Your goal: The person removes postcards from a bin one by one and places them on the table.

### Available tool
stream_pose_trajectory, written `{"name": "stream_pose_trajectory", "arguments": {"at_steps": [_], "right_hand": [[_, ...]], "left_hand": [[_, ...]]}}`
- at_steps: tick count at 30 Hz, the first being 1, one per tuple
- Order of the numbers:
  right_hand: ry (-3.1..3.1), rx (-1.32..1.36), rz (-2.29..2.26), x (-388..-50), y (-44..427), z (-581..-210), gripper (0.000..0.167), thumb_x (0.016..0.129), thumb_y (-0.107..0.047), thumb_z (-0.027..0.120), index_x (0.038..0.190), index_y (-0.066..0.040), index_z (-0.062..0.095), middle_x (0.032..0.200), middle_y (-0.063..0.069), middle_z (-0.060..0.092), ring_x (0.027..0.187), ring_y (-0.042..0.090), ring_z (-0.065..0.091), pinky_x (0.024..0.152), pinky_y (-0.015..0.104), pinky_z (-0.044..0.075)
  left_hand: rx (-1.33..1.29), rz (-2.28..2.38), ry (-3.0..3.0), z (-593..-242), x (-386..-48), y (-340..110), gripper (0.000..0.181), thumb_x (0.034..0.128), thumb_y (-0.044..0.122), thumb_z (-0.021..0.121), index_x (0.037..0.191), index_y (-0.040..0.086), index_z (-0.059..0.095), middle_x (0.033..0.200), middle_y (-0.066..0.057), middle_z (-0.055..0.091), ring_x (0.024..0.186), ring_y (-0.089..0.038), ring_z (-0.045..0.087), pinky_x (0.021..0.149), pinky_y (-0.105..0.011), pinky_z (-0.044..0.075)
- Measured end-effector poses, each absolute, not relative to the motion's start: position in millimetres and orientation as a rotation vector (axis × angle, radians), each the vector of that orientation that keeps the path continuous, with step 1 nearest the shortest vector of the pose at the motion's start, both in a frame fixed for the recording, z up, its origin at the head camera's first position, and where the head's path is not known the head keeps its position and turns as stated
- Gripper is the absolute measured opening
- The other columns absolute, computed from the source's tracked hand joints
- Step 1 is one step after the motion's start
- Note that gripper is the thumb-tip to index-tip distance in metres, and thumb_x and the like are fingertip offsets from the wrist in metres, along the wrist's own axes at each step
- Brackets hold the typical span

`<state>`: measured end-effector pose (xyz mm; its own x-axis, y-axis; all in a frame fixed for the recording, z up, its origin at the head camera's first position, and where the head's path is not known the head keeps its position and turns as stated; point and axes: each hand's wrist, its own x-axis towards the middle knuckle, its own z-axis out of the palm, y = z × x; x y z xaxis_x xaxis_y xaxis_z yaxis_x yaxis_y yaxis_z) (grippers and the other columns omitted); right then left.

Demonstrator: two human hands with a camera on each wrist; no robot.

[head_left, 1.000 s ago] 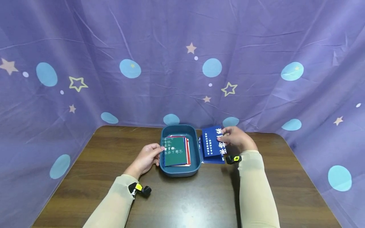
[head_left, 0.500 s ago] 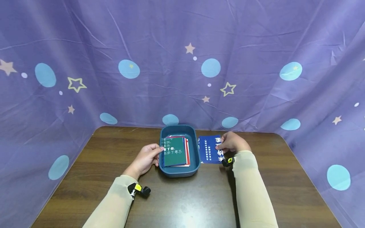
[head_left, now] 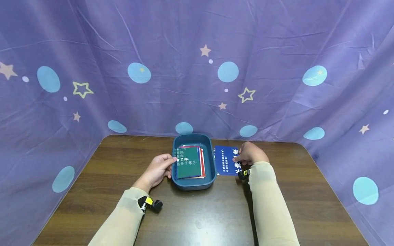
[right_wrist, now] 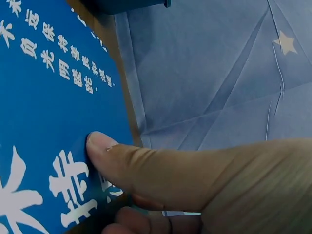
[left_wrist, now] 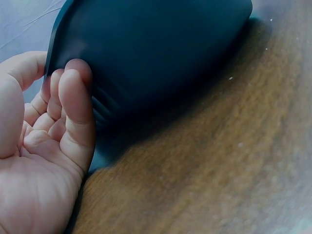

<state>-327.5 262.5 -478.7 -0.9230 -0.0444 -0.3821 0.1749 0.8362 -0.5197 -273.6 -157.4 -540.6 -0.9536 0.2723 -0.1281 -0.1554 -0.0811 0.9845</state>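
A dark teal plastic bin (head_left: 194, 186) stands on the table, also filling the top of the left wrist view. My left hand (head_left: 155, 172) grips the bin's left wall, thumb over the rim and fingers outside. Inside the bin lies a stack of printed cards (head_left: 188, 169), green on top with red, white and blue edges showing. To the bin's right is a blue card (head_left: 226, 160) with white characters. My right hand (head_left: 253, 153) pinches its right edge; in the right wrist view the thumb (right_wrist: 105, 151) lies on top, with the other fingers partly hidden underneath.
The wooden table (head_left: 197, 218) reaches back to a purple curtain (head_left: 184, 85) patterned with stars and blue spots, which hangs along the back and both sides. A small black camera (head_left: 150, 204) is strapped to the left wrist, another (head_left: 244, 174) to the right.
My right hand has lowered the blue card from a raised tilt to nearly flat over the blue card beneath it, moving slightly left. My left hand and the bin stay in place.
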Motion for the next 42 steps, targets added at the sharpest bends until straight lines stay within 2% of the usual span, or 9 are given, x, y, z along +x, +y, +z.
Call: {"name": "stream_pose_trajectory", "arguments": {"at_steps": [6, 12, 15, 22, 25, 28, 35, 39, 42], "right_hand": [[2.551, 0.067, -0.961, -328.6, 272.0, -476.1, 0.035, 0.095, -0.028, 0.095, 0.094, -0.009, 0.066, 0.083, 0.005, 0.072, 0.077, 0.019, 0.068, 0.065, 0.031, 0.059], [2.603, -0.012, -1.059, -330.8, 276.6, -466.1, 0.03, 0.103, -0.033, 0.085, 0.096, -0.009, 0.068, 0.083, 0.006, 0.07, 0.074, 0.018, 0.066, 0.064, 0.029, 0.052], [2.613, -0.073, -1.113, -329.9, 270.4, -460.8, 0.03, 0.105, -0.033, 0.083, 0.1, -0.008, 0.067, 0.087, 0.006, 0.07, 0.076, 0.019, 0.068, 0.066, 0.029, 0.053], [2.653, -0.124, -1.219, -321.1, 247.6, -442.2, 0.026, 0.108, -0.031, 0.08, 0.111, -0.008, 0.067, 0.096, 0.009, 0.07, 0.087, 0.028, 0.071, 0.08, 0.04, 0.058], [2.698, -0.154, -1.229, -318.2, 237.6, -434.5, 0.028, 0.108, -0.031, 0.079, 0.116, -0.008, 0.067, 0.102, 0.011, 0.072, 0.094, 0.033, 0.073, 0.083, 0.04, 0.058], [2.75, -0.199, -1.21, -314.9, 227.3, -428.0, 0.029, 0.107, -0.031, 0.08, 0.118, -0.007, 0.068, 0.105, 0.012, 0.074, 0.097, 0.034, 0.075, 0.08, 0.035, 0.059], [2.724, -0.328, -1.199, -310.3, 189.6, -418.7, 0.028, 0.106, -0.029, 0.082, 0.119, -0.006, 0.071, 0.101, 0.017, 0.079, 0.079, 0.021, 0.072, 0.067, 0.031, 0.061], [2.7, -0.399, -1.137, -313.5, 160.7, -415.8, 0.028, 0.106, -0.03, 0.083, 0.117, -0.007, 0.071, 0.096, 0.016, 0.079, 0.08, 0.027, 0.076, 0.066, 0.031, 0.058], [2.695, -0.437, -1.063, -318.7, 138.7, -413.3, 0.03, 0.106, -0.032, 0.083, 0.119, -0.007, 0.072, 0.093, 0.013, 0.079, 0.085, 0.031, 0.078, 0.069, 0.032, 0.06]], "left_hand": [[0.123, 2.11, 1.903, -537.7, -273.8, -156.1, 0.025, 0.1161, 0.018, 0.063, 0.094, 0.007, 0.06, 0.071, 0.004, 0.055, 0.053, -0.009, 0.057, 0.05, -0.021, 0.054], [0.119, 2.118, 1.906, -537.2, -274.9, -155.8, 0.024, 0.1156, 0.018, 0.064, 0.095, 0.006, 0.061, 0.07, 0.004, 0.055, 0.054, -0.009, 0.057, 0.049, -0.021, 0.053], [0.11, 2.112, 1.908, -538.3, -273.9, -156.6, 0.024, 0.1153, 0.018, 0.065, 0.095, 0.006, 0.061, 0.07, 0.004, 0.055, 0.055, -0.009, 0.058, 0.049, -0.021, 0.054], [0.114, 2.113, 1.91, -538.8, -273.2, -156.5, 0.025, 0.1151, 0.017, 0.064, 0.092, 0.007, 0.06, 0.07, 0.004, 0.055, 0.055, -0.008, 0.058, 0.049, -0.021, 0.053], [0.124, 2.122, 1.908, -538.4, -273.3, -155.2, 0.025, 0.1149, 0.017, 0.064, 0.092, 0.008, 0.06, 0.069, 0.005, 0.055, 0.055, -0.008, 0.058, 0.049, -0.021, 0.053], [0.138, 2.117, 1.898, -538.5, -272.7, -153.6, 0.024, 0.115, 0.017, 0.064, 0.094, 0.007, 0.061, 0.069, 0.005, 0.057, 0.055, -0.008, 0.059, 0.049, -0.021, 0.053], [0.135, 2.119, 1.892, -539.0, -272.1, -152.5, 0.022, 0.1149, 0.016, 0.063, 0.096, 0.005, 0.062, 0.068, 0.005, 0.058, 0.054, -0.008, 0.059, 0.049, -0.021, 0.053], [0.129, 2.119, 1.898, -538.5, -272.5, -154.0, 0.022, 0.1146, 0.016, 0.064, 0.095, 0.007, 0.062, 0.068, 0.005, 0.058, 0.055, -0.008, 0.058, 0.049, -0.021, 0.053], [0.124, 2.12, 1.9, -538.5, -273.1, -155.9, 0.022, 0.1148, 0.015, 0.064, 0.094, 0.008, 0.062, 0.068, 0.005, 0.058, 0.055, -0.008, 0.058, 0.049, -0.021, 0.053]]}}
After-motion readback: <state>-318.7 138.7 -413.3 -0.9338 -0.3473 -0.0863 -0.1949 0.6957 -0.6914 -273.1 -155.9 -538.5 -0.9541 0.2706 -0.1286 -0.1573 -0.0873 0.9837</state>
